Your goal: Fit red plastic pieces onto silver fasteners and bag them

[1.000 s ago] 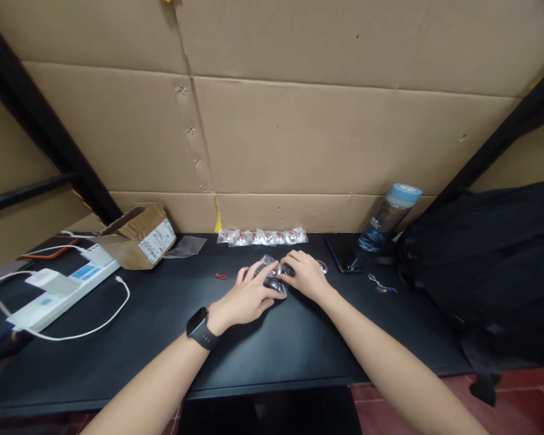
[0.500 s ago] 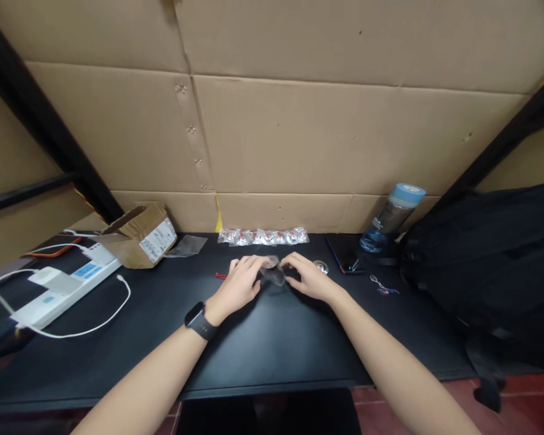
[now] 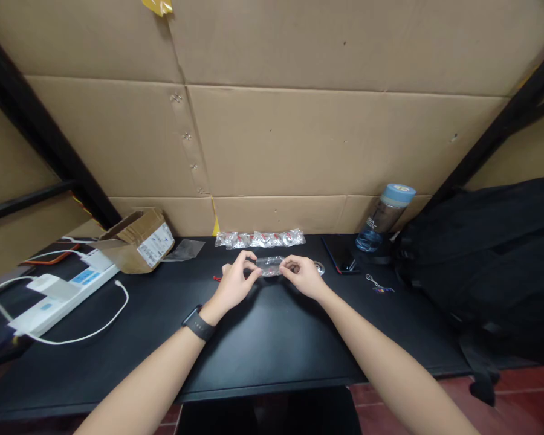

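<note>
A small clear plastic bag (image 3: 269,266) is stretched between my two hands, just above the black table. My left hand (image 3: 236,279), with a dark watch on its wrist, pinches the bag's left end. At the other end, the thumb and fingertips of my right hand (image 3: 303,277) pinch it too. Whether anything lies inside the bag is hard to make out. Behind my right fingers a round shiny metal disc (image 3: 319,267) rests on the table, partly hidden. A red loop (image 3: 216,278) peeks out beside my left hand. Farther back runs a row of bagged discs (image 3: 259,239) with red marks.
An opened cardboard box (image 3: 145,240) stands at the left beside a flat plastic bag (image 3: 185,250) and a white power strip (image 3: 58,302). To the right are a phone (image 3: 341,254), a water bottle (image 3: 384,219), a keychain (image 3: 379,285) and a black backpack (image 3: 489,272).
The crumpled bag under my fingers has been lifted and pulled out flat between both hands. My left hand has turned from palm-down to a pinch, and the view has tilted slightly.
</note>
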`<state>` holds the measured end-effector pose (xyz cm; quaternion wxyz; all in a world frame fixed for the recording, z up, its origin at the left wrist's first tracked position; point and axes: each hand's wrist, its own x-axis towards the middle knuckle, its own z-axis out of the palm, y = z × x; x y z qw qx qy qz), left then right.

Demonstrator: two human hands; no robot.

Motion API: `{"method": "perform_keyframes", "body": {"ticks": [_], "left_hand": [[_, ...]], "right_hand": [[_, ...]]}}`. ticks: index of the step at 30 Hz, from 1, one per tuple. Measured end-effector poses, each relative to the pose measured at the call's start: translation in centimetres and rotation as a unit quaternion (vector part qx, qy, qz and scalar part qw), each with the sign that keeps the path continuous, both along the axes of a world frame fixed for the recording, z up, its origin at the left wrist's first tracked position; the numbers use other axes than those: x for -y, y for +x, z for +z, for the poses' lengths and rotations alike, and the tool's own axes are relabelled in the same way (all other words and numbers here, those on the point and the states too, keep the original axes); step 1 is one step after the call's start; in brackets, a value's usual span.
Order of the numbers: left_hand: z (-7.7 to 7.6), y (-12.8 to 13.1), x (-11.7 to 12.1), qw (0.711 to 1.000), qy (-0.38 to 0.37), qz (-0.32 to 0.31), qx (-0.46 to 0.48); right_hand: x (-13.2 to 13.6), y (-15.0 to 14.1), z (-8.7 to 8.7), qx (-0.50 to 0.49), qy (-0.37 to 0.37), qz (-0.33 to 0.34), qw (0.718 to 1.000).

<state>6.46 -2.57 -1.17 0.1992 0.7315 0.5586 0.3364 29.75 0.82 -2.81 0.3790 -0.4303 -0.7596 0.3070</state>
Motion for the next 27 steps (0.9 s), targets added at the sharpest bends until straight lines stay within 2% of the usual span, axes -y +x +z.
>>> {"method": "perform_keyframes", "body": {"ticks": [2,4,10,14,17,22,27], "left_hand": [[-0.3,0.4,0.1,1.0,0.002,0.012,-0.009],[-0.7,0.8,0.1,0.998,0.03,0.024,-0.049],[-1.3,1.4,0.2,0.981,0.078,-0.014,-0.179],[-1.5,1.2,0.3,0.97,0.101,-0.018,-0.22],[-1.6,1.1,0.3,0.965,0.116,-0.021,-0.236],[-1.3,1.3,0.3,0.966,0.124,-0.024,-0.226],[-0.6,1.5,0.2,0.986,0.085,-0.053,-0.135]], "right_hand": [[0.1,-0.2,-0.3,-0.018,-0.018,-0.016,1.0],[0.2,-0.4,-0.4,0.003,-0.012,-0.023,1.0],[0.6,-0.5,-0.2,0.175,0.09,-0.016,0.98],[0.6,-0.4,-0.2,0.241,0.135,-0.012,0.961],[0.4,-0.5,-0.2,0.264,0.141,-0.013,0.954],[0.0,-0.5,0.2,0.241,0.126,0.0,0.962],[0.2,-0.1,0.9,0.176,0.084,0.019,0.981]]}}
